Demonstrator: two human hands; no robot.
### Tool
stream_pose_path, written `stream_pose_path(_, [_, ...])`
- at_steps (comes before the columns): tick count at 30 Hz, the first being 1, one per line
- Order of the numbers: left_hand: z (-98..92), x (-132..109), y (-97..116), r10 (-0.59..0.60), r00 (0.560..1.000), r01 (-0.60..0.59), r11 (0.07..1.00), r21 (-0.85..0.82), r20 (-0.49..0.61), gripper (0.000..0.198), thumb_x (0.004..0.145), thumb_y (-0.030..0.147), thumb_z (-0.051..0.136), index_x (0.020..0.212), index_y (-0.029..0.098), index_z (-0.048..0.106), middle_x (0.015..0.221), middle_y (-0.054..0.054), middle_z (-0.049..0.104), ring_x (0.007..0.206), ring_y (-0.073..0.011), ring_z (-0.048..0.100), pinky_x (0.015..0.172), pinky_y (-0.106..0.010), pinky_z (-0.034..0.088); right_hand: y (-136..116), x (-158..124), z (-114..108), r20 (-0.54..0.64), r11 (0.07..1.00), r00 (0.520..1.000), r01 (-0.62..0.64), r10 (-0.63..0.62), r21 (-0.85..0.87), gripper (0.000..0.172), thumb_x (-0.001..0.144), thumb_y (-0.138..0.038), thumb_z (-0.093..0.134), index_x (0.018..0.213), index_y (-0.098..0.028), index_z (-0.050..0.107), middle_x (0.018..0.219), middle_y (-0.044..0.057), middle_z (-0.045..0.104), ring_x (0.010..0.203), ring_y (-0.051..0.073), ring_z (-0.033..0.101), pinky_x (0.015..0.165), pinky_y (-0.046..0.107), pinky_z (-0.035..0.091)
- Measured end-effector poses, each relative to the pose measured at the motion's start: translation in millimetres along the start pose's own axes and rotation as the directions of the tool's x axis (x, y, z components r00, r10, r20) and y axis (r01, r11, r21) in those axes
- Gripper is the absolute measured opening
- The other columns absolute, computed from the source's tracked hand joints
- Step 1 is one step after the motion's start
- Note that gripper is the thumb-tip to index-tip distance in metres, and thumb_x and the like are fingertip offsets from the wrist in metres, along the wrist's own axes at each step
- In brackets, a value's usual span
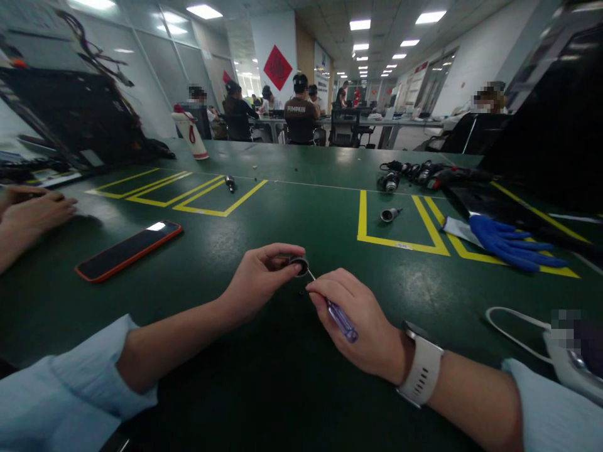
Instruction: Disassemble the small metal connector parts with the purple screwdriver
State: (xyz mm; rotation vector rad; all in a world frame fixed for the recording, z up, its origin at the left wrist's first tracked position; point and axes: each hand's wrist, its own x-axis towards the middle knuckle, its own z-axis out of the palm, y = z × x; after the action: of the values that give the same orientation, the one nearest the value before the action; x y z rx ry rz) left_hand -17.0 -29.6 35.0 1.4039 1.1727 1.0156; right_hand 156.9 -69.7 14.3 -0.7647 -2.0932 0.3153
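Between the thumb and fingers of my left hand (261,273) is a small dark round metal part (299,266), its hollow end turned toward my right side. My right hand (355,317) is closed around a screwdriver (342,321) with a clear purple handle. The thin shaft points up and left, its tip at the rim of the round part; whether it sits inside a screw I cannot tell. A few tiny dark pieces (301,292) lie on the green table (226,389) just below the two hands.
An orange-edged phone (129,250) lies to the left, near another person's hand (35,210). Yellow tape boxes hold a metal cup-shaped part (389,215) and a small metal fitting (230,183). At right are a blue glove (513,242) and dark tools (424,174). A white bottle (192,133) stands behind.
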Motion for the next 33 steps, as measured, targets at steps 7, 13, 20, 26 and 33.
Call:
stream_pose_path(7, [1.1,1.0,-0.9,0.015,0.999,-0.014,1.000,0.020,-0.033,0.024,0.064,0.016,0.071,0.088,0.014,0.069,0.082,-0.003,0.074,0.079,-0.0162,0.069,0.077,-0.027,0.055,-1.6,-1.2,1.5,0.035,0.998,0.999,0.035,-0.034,-0.046,0.014,0.088,-0.010,0.047,0.088,-0.008,0.061,0.082,0.012,0.064,0.074,0.020,0.056,0.067,0.034,0.048])
stream_pose_path(13, [2.9,0.4,1.3,-0.003,0.999,0.006,0.998,0.065,-0.044,0.025,0.062,0.016,0.072,0.086,0.013,0.069,0.077,-0.003,0.074,0.075,-0.0167,0.069,0.073,-0.027,0.055,-1.0,-0.3,2.5,0.047,0.999,0.999,0.006,-0.004,-0.044,0.014,0.089,-0.011,0.047,0.091,-0.008,0.060,0.084,0.012,0.064,0.076,0.020,0.056,0.068,0.034,0.049])
stream_pose_path(20, [4.4,1.1,1.3,-0.032,0.997,0.035,0.998,0.044,-0.065,0.026,0.060,0.016,0.072,0.086,0.013,0.070,0.074,-0.003,0.074,0.072,-0.0167,0.069,0.072,-0.028,0.055,0.1,-2.4,1.5,-0.062,0.998,0.998,0.033,-0.029,0.051,0.012,0.087,-0.010,0.047,0.086,-0.011,0.059,0.080,0.010,0.063,0.073,0.018,0.055,0.067,0.032,0.048])
stream_pose_path(26, [4.1,0.3,0.8,-0.019,0.998,0.021,0.999,0.035,-0.054,0.026,0.060,0.016,0.072,0.085,0.014,0.069,0.076,-0.003,0.074,0.075,-0.0173,0.069,0.074,-0.028,0.056,-0.7,0.5,2.8,0.015,1.000,1.000,-0.019,0.019,-0.005,0.014,0.088,-0.010,0.046,0.086,-0.009,0.060,0.081,0.011,0.063,0.074,0.019,0.056,0.068,0.033,0.048])
stream_pose_path(33, [2.7,0.8,-2.2,-0.009,0.999,0.012,0.997,0.072,-0.039,0.025,0.062,0.018,0.071,0.086,0.014,0.070,0.078,-0.004,0.074,0.074,-0.0186,0.069,0.074,-0.031,0.056,-2.0,-2.5,2.6,0.025,1.000,1.000,-0.014,0.014,-0.011,0.015,0.089,-0.012,0.044,0.089,-0.012,0.059,0.083,0.010,0.064,0.075,0.019,0.056,0.068,0.034,0.048])
